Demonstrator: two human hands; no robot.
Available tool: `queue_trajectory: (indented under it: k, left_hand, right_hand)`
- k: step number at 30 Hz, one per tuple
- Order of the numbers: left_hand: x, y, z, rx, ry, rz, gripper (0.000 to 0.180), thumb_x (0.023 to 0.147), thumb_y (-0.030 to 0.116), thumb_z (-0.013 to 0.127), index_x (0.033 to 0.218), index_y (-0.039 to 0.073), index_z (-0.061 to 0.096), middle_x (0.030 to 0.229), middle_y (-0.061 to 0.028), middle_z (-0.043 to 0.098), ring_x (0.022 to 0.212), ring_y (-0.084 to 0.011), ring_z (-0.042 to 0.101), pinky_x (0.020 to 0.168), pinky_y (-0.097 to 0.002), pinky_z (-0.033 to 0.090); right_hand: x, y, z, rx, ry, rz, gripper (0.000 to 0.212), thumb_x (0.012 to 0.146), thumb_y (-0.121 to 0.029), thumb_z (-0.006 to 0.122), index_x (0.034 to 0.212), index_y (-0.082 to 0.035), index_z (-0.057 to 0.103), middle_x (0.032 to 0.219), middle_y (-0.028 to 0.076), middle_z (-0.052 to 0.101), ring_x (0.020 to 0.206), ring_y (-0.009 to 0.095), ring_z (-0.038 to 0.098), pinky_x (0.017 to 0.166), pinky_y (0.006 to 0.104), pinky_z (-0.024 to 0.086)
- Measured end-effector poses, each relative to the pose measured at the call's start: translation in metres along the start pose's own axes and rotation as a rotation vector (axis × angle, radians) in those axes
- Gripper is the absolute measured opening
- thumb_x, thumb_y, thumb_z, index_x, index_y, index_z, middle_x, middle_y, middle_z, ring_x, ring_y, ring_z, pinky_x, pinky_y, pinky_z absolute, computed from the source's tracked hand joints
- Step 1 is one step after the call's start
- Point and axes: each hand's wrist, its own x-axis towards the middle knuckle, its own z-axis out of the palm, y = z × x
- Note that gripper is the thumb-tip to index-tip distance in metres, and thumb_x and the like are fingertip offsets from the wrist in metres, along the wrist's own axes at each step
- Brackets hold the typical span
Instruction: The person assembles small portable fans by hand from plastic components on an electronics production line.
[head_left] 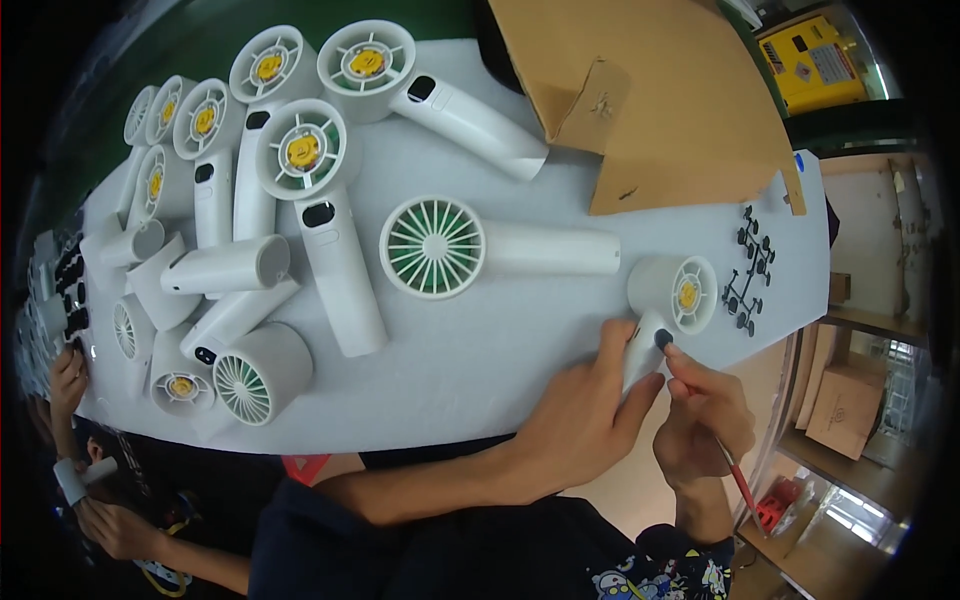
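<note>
My left hand (570, 430) is closed around the handle of a white handheld fan (652, 285) at the table's right front edge. The fan's round head points away from me, with a yellow centre showing inside its ring. My right hand (705, 425) is closed, its fingertips at a small dark oval piece (663, 339) on the fan's handle. A thin red stick-like tool (740, 482) sticks out below the same hand; its other end is hidden. To the right lie black plastic sprues (748, 270) bearing small oval pieces.
Another white fan (545, 249) lies face up mid-table. Several more are piled at the left, one a fan with a dark oval window (340, 270). Brown cardboard (690, 110) covers the far right. Another person's hands (115, 528) work at the far left. Shelves with a box (848, 405) stand right.
</note>
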Motion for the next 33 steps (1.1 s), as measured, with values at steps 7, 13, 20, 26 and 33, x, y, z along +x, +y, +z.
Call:
queue_trajectory:
  k: [7,13,20,26,33]
  left_hand:
    - [0.002,0.0,-0.008,-0.038,-0.02,-0.037,0.04,0.091,0.015,0.051,0.118,-0.003,0.028,0.068,-0.0283,0.056,0.064,-0.0471,0.056,0.057,-0.0514,0.041]
    - [0.008,0.013,-0.014,-0.118,-0.166,-0.192,0.041,0.091,0.016,0.052,0.122,0.002,0.028,0.083,-0.0232,0.058,0.068,-0.0343,0.059,0.06,-0.0415,0.044]
    - [0.002,0.016,-0.022,-0.374,-0.196,-0.231,0.033,0.095,0.018,0.051,0.117,0.004,0.03,0.098,-0.0106,0.053,0.073,-0.0093,0.049,0.062,-0.0259,0.043]
    - [-0.002,0.025,-0.028,-0.344,-0.156,-0.313,0.038,0.098,0.012,0.036,0.133,0.005,0.022,0.108,-0.0128,0.053,0.08,-0.0135,0.054,0.074,-0.0262,0.045]
    - [-0.005,0.024,-0.028,-0.425,-0.142,-0.281,0.034,0.099,0.014,0.034,0.13,0.002,0.023,0.107,-0.0126,0.051,0.077,-0.0117,0.051,0.073,-0.0257,0.045]
  right_hand:
    - [-0.01,0.007,0.012,0.088,0.117,-0.041,0.021,0.089,0.001,0.055,0.074,0.001,0.039,0.092,0.024,0.065,0.082,0.029,0.068,0.07,0.0327,0.055]
    - [0.002,-0.013,-0.027,0.036,0.744,0.122,0.013,0.086,-0.01,0.058,0.092,-0.003,0.048,0.081,0.015,0.061,0.063,0.025,0.062,0.057,0.0317,0.056]
    - [0.001,0.034,-0.017,0.595,0.292,0.824,0.016,0.083,0.003,0.061,0.095,0.0,0.051,0.083,0.011,0.059,0.058,0.013,0.062,0.055,0.0234,0.052]
    - [0.005,0.044,-0.029,0.818,0.321,0.733,0.013,0.091,-0.012,0.055,0.092,0.001,0.051,0.075,0.008,0.056,0.055,0.014,0.06,0.05,0.0246,0.05]
    - [0.011,0.065,-0.031,0.775,0.133,0.78,0.022,0.096,-0.02,0.046,0.09,-0.001,0.054,0.068,0.004,0.054,0.051,0.01,0.051,0.048,0.0226,0.042]
